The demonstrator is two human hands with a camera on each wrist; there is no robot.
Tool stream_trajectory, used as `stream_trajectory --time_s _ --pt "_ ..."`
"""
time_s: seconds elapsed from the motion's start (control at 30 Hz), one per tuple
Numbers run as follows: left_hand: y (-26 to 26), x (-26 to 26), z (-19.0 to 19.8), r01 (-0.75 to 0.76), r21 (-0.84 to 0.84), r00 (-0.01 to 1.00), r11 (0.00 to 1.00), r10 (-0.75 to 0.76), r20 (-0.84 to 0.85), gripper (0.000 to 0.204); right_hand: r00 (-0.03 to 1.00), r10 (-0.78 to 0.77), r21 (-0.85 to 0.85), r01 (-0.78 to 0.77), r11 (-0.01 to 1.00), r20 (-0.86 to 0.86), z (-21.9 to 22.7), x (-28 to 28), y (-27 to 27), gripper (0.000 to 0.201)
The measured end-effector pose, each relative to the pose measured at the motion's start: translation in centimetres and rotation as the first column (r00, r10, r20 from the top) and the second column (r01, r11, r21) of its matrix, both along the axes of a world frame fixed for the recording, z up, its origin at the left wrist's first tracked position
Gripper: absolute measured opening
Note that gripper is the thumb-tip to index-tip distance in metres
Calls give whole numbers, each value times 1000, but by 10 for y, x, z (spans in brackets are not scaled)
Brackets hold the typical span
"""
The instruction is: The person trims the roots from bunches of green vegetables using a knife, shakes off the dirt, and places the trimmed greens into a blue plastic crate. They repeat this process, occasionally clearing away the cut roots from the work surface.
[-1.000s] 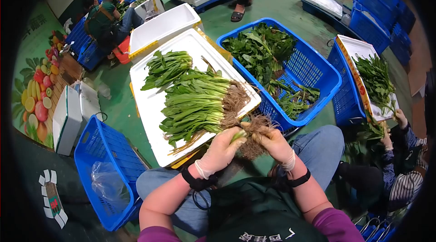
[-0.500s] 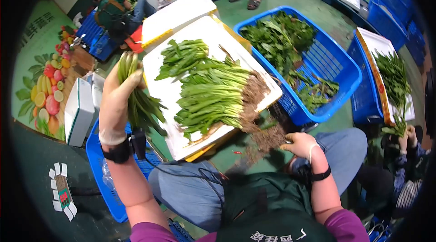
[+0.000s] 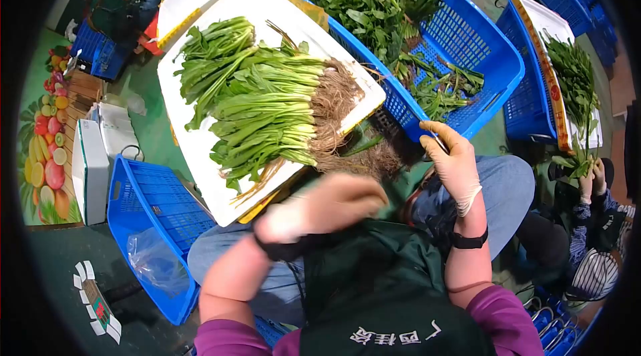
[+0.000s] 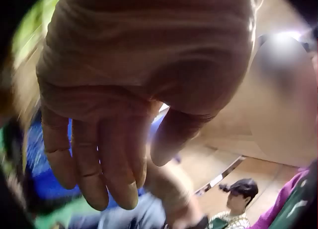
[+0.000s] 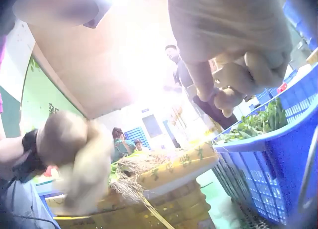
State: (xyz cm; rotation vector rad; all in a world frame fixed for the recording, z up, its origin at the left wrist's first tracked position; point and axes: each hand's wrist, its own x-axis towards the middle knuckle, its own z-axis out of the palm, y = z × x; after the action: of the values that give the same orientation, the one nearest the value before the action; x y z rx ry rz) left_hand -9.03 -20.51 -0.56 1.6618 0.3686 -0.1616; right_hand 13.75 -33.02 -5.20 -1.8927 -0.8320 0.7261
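Leafy green bunches (image 3: pixel 267 115) with brown roots (image 3: pixel 334 105) lie on a white foam tray (image 3: pixel 180 122). My left hand (image 3: pixel 324 206), blurred, is over my lap near the tray's lower corner; its fingers hang loosely with nothing in them, as the left wrist view of that hand (image 4: pixel 134 90) also shows. With curled fingers, my right hand (image 3: pixel 454 165) pinches a small thin object beside the blue basket's near corner; in the right wrist view the hand (image 5: pixel 238 50) partly hides it. Loose roots (image 3: pixel 377 159) lie below the tray's right edge.
A blue basket (image 3: pixel 494 99) with loose greens (image 3: pixel 380 2) stands right of the tray. Another blue basket (image 3: pixel 150 222) holding a plastic bag (image 3: pixel 157 262) is at lower left. Farther right, a person's hands (image 3: pixel 591 182) hold greens near a white tray (image 3: pixel 597 129). People sit at upper left.
My left hand has let go of its green bunch, which now lies among those on the tray's upper left, and has come back towards my lap. The right hand has risen towards the basket.
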Motion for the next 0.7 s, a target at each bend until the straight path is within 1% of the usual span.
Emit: stream_trajectory --time_s 0.03,0.07,0.1,0.13,0.17,0.2,0.23,0.27,0.3,0.33,0.37,0.4,0.43,0.5,0.53,0.57,0.6,0.7 --pt "-24 8 -57 92 -93 988 991 -103 -117 27 1000 6 -14 -6 1000 -5 -3 1 1 31" --pt "-43 4 -132 17 -279 967 960 -87 -240 23 998 11 -10 -11 1000 -54 -4 2 1 30" --pt "-55 -2 -201 -79 -441 929 894 -94 -357 21 995 16 -1 -16 1000 -102 -5 2 2 30" --pt "-54 -4 -243 -354 -433 847 829 88 -524 24 990 4 14 -2 1000 -140 -9 2 4 29" --pt "-48 -1 -280 -595 -374 702 711 233 -673 27 998 -7 27 9 1000 -60 -8 -1 4 29" --pt "-42 2 -310 -802 -408 577 437 386 -720 25 999 2 17 -1 1000 -53 -5 -2 4 29" --pt "-29 -1 -348 -908 -404 406 114 484 -775 24 999 5 11 -4 1000 -49 -3 -3 4 29" --pt "-30 -43 -474 -900 -415 424 133 484 -765 24 998 6 70 -1 998 -70 -11 -2 3 29" --pt "-13 -37 -564 -812 -579 326 -75 765 -556 28 995 -9 59 15 998 -104 -9 -2 3 30" --pt "-14 -39 -570 -809 -583 327 -76 766 -554 28 992 -20 12 21 1000 -122 -5 -1 3 30" --pt "-14 -38 -568 -840 -541 303 -32 800 -518 27 990 -27 -26 24 999 -139 -2 -1 5 30" --pt "-14 -38 -567 -870 -493 277 8 835 -475 27 989 -40 -23 37 999 -142 -9 0 5 30" --pt "-14 -38 -566 -897 -440 249 42 870 -425 26 996 -27 27 29 999 -80 -22 1 5 30" --pt "-15 -40 -569 -942 -322 194 90 932 -306 25 996 -24 20 26 999 -84 -23 -1 7 30" --pt "-16 -40 -566 -960 -260 172 107 954 -244 25 995 -15 -22 13 1000 -101 -17 -1 9 30" --pt "-16 -39 -561 -974 -194 155 119 970 -187 24 993 -11 -71 2 997 -118 -12 -1 9 30" --pt "-16 -38 -556 -984 -126 141 125 981 -135 24 986 -25 -66 14 998 -164 -13 -1 10 30" --pt "-18 -37 -553 -989 93 119 116 993 24 22 987 -29 -16 27 1000 -158 -22 -1 12 30"
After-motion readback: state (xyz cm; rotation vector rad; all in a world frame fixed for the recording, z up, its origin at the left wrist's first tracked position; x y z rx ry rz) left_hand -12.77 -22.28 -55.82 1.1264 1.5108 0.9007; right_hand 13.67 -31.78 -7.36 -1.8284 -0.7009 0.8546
